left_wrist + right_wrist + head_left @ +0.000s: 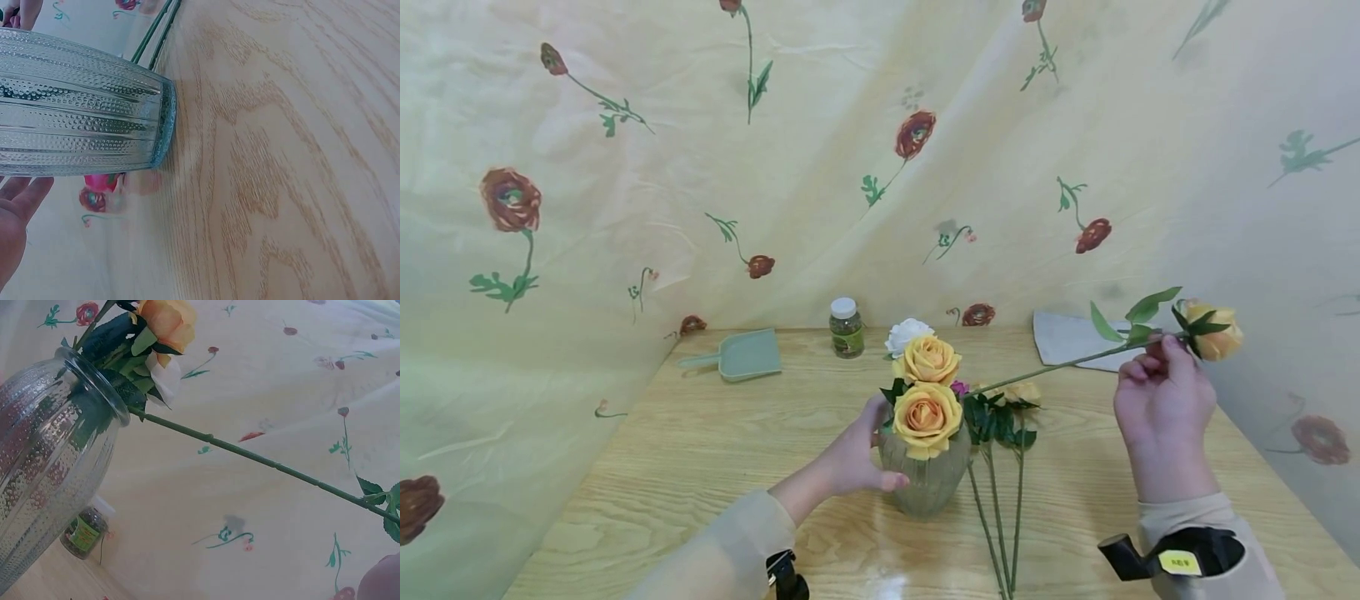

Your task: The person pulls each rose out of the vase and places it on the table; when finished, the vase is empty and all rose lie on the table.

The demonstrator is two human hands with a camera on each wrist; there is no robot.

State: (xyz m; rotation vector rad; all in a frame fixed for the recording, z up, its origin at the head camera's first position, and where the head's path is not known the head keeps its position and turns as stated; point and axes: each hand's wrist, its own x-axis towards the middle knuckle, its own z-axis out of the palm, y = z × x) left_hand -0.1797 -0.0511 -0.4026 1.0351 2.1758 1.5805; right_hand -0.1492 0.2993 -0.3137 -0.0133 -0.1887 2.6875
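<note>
A ribbed glass vase [925, 487] stands on the table with two yellow roses [927, 417], a white flower [908, 335] and a bit of pink at its mouth. My left hand [850, 462] holds the vase from the left, thumb in front and fingers at its far side. Off to the right, my right hand [1165, 404] pinches a long-stemmed yellow rose [1219, 332] just below its bloom. That rose lies nearly sideways, its stem [250, 454] reaching back toward the vase's rim [94, 384]. The stem's lower end overlaps the flowers there.
Several yellow roses [1021, 392] lie right of the vase, stems [1000, 517] toward me. Behind stand a jar [847, 333] with a white lid and a green dustpan [751, 356]. A pale grey flat item [1067, 337] lies at the back right, before the flowered cloth.
</note>
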